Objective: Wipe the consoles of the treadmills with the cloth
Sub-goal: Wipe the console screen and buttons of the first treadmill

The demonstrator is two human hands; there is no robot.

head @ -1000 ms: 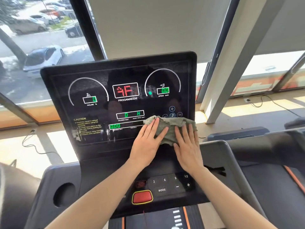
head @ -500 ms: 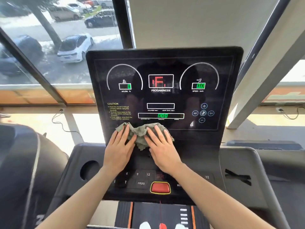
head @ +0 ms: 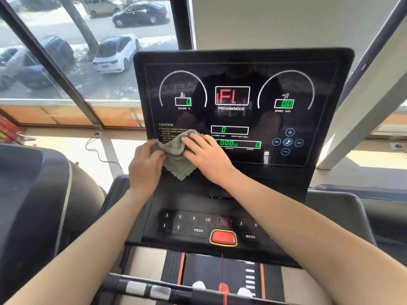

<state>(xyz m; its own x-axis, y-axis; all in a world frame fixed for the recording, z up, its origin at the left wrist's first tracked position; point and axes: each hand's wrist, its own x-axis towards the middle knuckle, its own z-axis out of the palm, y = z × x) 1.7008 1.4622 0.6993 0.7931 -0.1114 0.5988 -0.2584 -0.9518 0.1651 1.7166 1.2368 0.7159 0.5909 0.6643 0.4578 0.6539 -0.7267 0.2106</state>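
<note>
I have the crumpled grey-green microfibre cloth (head: 176,157) pressed against the black glossy treadmill console (head: 242,62), low down near its left edge, over the yellow caution text (head: 169,128) printed there. My right hand (head: 204,155) lies flat on the cloth's right part, fingers spread and extended, palm bearing into the panel; I hold it open this way so the pressure spreads across a wide patch of fabric rather than one point. My left hand (head: 146,164) sits at the console's left edge with its fingers curled onto the cloth's left margin, pinching it lightly, which I judge keeps the fabric from bunching or sliding off the side of the panel as I push. A loose corner of the cloth hangs below both hands, touching the lower band of the display.

The lit readouts in the centre and right of the panel are uncovered, as are the round blue media buttons (head: 287,142) near the right edge. The lower keypad deck with the red stop button (head: 222,237) lies well below my hands, untouched by the cloth. I judge I am working the display's lower left corner, with the keypad deck yet to be covered. I should keep pressure light over the keys.
</note>
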